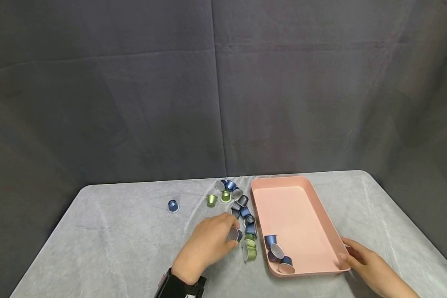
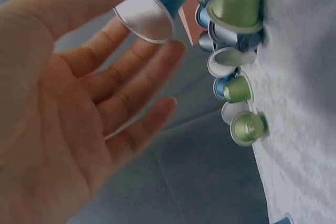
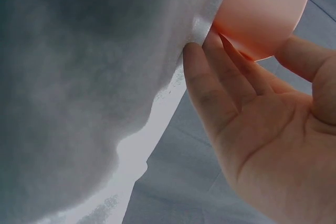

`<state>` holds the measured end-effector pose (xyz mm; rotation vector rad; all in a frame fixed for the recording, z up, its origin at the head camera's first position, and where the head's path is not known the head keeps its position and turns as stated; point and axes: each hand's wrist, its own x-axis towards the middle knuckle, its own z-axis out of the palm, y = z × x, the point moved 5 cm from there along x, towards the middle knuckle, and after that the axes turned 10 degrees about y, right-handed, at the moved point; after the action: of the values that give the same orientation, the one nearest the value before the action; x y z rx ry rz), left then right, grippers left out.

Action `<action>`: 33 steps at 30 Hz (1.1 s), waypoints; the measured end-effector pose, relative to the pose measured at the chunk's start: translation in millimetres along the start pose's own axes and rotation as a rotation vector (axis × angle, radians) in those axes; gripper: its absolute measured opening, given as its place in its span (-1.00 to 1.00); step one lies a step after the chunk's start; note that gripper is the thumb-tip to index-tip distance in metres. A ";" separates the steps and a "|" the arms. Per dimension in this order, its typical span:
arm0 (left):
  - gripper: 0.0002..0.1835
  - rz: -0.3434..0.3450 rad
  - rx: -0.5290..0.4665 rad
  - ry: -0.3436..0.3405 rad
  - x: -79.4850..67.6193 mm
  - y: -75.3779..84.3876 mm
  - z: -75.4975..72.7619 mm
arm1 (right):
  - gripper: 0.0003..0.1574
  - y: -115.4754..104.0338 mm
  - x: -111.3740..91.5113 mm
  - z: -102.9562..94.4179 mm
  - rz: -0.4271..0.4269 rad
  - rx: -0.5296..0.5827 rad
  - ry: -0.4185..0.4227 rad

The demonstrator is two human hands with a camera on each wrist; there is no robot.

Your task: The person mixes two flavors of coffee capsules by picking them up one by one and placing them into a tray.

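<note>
Left wrist view shows what the head view partly hides: the left hand (image 2: 73, 103) pinching a dark-blue capsule (image 2: 152, 11) with a silvery lid, other fingers loosely spread. Head view shows three capsules (image 1: 276, 251) inside the pink tray (image 1: 294, 215), at three o'clock from that hand. Right wrist view reveals the right hand (image 3: 278, 135) gripping the tray's corner.

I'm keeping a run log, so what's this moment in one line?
left hand: pinches blue capsule; right hand: holds pink tray by corner; inside tray: three capsules; beside tray: more capsules
</note>
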<state>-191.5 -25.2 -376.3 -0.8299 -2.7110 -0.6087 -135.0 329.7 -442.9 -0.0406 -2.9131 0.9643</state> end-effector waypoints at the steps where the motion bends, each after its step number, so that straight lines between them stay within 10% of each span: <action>1: -0.67 0.000 -0.021 -0.016 0.7 1.7 1.1 | -0.37 0.2 -0.3 -0.1 -0.001 0.005 -0.001; 8: -0.65 0.052 -0.091 -0.076 3.1 19.8 9.8 | -0.32 1.6 0.8 -1.1 0.029 -0.006 -0.026; 33: -0.64 0.303 -0.006 0.050 -4.4 54.3 26.4 | -0.33 1.6 -0.1 0.0 0.038 -0.010 -0.025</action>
<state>-159.3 25.6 -383.9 -1.1795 -2.4697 -0.5612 -134.9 331.0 -443.9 -0.0851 -2.9501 0.9633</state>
